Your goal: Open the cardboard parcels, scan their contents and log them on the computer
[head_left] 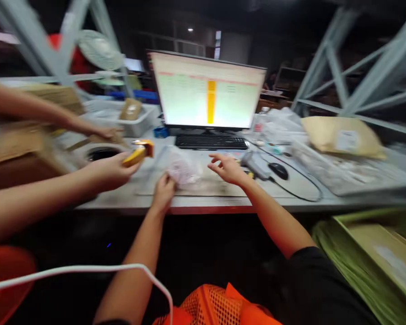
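Observation:
My left hand point(163, 192) is closed on the near left edge of a clear plastic bag point(185, 170), which has something pale and pinkish inside that is too blurred to name. To the right of the bag, my right hand point(227, 169) reaches over the table with its fingers apart and nothing in them. A grey handheld device point(256, 165), perhaps a scanner, lies just beyond that hand. The black keyboard point(210, 141) sits behind the bag, below the lit monitor point(209, 92).
At left, a co-worker's hand point(110, 174) holds a yellow tool point(135, 155); their other hand rests near a tape roll point(103, 151) and a cardboard box point(23, 149). A black mouse point(278, 170), cable, white tray point(341, 178) and padded envelope point(345, 136) lie at right. A white cord point(88, 269) crosses the foreground.

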### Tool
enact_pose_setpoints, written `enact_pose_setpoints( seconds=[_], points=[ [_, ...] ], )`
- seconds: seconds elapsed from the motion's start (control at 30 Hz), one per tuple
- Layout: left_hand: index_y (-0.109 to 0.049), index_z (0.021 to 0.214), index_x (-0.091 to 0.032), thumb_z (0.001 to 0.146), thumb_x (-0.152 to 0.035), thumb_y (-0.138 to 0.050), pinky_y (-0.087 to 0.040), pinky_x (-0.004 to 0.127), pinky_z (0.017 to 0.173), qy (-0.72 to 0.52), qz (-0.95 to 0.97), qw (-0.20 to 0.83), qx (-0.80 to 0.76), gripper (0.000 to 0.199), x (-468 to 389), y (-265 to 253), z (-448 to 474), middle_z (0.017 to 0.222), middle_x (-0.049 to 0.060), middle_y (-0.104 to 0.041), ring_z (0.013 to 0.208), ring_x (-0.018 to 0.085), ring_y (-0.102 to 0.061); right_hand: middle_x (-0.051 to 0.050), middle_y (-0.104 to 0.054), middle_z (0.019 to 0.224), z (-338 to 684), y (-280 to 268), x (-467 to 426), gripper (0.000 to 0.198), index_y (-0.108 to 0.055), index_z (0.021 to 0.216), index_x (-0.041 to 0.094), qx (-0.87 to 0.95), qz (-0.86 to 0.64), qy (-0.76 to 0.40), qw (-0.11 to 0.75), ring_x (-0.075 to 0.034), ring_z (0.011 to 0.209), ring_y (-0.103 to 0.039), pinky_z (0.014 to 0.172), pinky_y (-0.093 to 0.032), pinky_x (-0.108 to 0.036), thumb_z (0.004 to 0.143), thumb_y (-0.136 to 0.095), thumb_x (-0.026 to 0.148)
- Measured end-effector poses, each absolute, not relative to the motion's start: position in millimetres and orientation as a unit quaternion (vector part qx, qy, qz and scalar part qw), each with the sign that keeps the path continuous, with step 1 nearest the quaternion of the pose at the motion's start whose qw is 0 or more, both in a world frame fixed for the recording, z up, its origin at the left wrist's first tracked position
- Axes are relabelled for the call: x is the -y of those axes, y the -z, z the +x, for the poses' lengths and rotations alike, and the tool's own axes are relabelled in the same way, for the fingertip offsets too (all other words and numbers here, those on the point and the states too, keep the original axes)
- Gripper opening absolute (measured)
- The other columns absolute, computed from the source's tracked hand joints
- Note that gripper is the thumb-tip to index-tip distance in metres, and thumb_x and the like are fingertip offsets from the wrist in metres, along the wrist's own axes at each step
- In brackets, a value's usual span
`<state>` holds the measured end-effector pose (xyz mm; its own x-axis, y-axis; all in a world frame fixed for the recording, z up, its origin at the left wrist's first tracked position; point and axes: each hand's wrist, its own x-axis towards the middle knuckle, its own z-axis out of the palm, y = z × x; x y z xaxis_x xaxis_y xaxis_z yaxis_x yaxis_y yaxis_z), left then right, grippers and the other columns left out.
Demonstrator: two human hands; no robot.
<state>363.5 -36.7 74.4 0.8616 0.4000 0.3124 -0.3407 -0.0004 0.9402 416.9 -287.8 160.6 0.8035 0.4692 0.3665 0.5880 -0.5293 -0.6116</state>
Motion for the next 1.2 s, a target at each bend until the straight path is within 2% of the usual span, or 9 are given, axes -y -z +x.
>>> enact_pose_setpoints(
  seconds=[0.07,0.17,0.27,0.43,0.57,0.67,0.8,0.97,1.2],
  points=[
    [-0.069,0.099,-0.016,0.083,-0.049,-0.082,-0.056,0.029,0.08,-0.25,0.648,0.72,-0.017,0.039,32.5,-70.1,364.9,0.089,0.005,-0.074,0.091,0.021,-0.068,-0.011,-0.078,0.109,443.8,-152.1,252.0,0.037,-0.071,0.132,0.015,0.319,-0.868,0.043,0.378,-0.019,0.077,-0.069,0.088,-0.054,-0.036,0.099,-0.067,0.032],
    [-0.069,0.107,-0.015,0.085,-0.045,-0.082,-0.057,0.034,0.091,-0.242,0.632,0.737,0.004,0.039,31.1,-68.1,362.9,0.101,0.009,-0.075,0.105,0.025,-0.069,-0.007,-0.075,0.088,473.3,-145.5,221.0,0.02,-0.075,0.099,0.017,0.364,-0.85,0.0,0.382,-0.02,0.07,-0.065,0.08,-0.051,-0.034,0.097,-0.057,0.026],
    [-0.069,0.112,-0.016,0.082,-0.043,-0.086,-0.058,0.035,0.095,-0.214,0.621,0.754,0.005,0.044,34.2,-68.2,359.2,0.112,0.011,-0.075,0.109,0.026,-0.069,-0.003,-0.068,0.073,486.8,-138.7,213.6,0.024,-0.068,0.081,0.021,0.384,-0.836,-0.011,0.391,-0.02,0.064,-0.062,0.072,-0.048,-0.034,0.096,-0.052,0.031],
    [-0.069,0.115,-0.016,0.084,-0.046,-0.086,-0.062,0.034,0.083,-0.15,0.586,0.796,0.017,0.046,32.9,-65.2,353.6,0.11,0.01,-0.075,0.1,0.026,-0.072,-0.005,-0.065,0.073,494.3,-114.9,219.0,0.03,-0.056,0.075,0.024,0.342,-0.836,0.026,0.428,-0.023,0.073,-0.058,0.069,-0.041,-0.034,0.096,-0.048,0.043],
    [-0.07,0.121,-0.015,0.083,-0.039,-0.086,-0.064,0.035,0.074,-0.078,0.577,0.813,0.012,0.048,32.2,-65.4,351.6,0.105,0.011,-0.076,0.087,0.025,-0.073,-0.001,-0.049,0.062,494.1,-106.5,225.4,0.048,-0.048,0.066,0.025,0.309,-0.814,0.002,0.492,-0.018,0.063,-0.046,0.061,-0.035,-0.033,0.096,-0.054,0.062],
    [-0.059,0.146,-0.026,0.085,-0.033,-0.086,-0.063,0.032,0.071,-0.106,0.58,0.807,-0.032,0.067,35.2,-67.3,353.4,0.111,0.007,-0.074,0.082,0.021,-0.071,0.001,-0.047,0.061,488.8,-115.4,231.0,0.053,-0.056,0.074,0.025,0.27,-0.746,-0.088,0.603,-0.016,0.056,-0.043,0.054,-0.035,-0.033,0.088,-0.064,0.075],
    [-0.053,0.149,-0.034,0.089,-0.032,-0.081,-0.066,0.037,0.081,-0.147,0.562,0.811,-0.066,0.067,38.3,-69.5,355.7,0.127,0.006,-0.07,0.098,0.023,-0.072,-0.004,-0.068,0.084,477.9,-131.0,235.2,0.04,-0.068,0.104,0.025,0.266,-0.647,-0.173,0.694,-0.021,0.075,-0.064,0.067,-0.054,-0.036,0.084,-0.071,0.059],
    [-0.051,0.138,-0.033,0.086,-0.036,-0.085,-0.067,0.044,0.094,-0.169,0.531,0.829,-0.057,0.063,38.5,-72.5,354.5,0.144,0.007,-0.062,0.127,0.03,-0.065,-0.007,-0.071,0.133,471.3,-124.1,230.4,0.048,-0.063,0.124,0.029,0.343,-0.624,-0.175,0.68,-0.029,0.125,-0.066,0.101,-0.057,-0.047,0.078,-0.07,0.037],
    [-0.055,0.119,-0.026,0.08,-0.046,-0.092,-0.067,0.046,0.093,-0.201,0.534,0.819,-0.059,0.057,39.2,-77.5,348.3,0.13,0.007,-0.067,0.116,0.028,-0.07,-0.009,-0.066,0.133,466.3,-96.5,214.7,0.054,-0.057,0.122,0.026,0.363,-0.672,-0.125,0.633,-0.025,0.109,-0.066,0.094,-0.058,-0.042,0.074,-0.079,0.037]
  ],
)
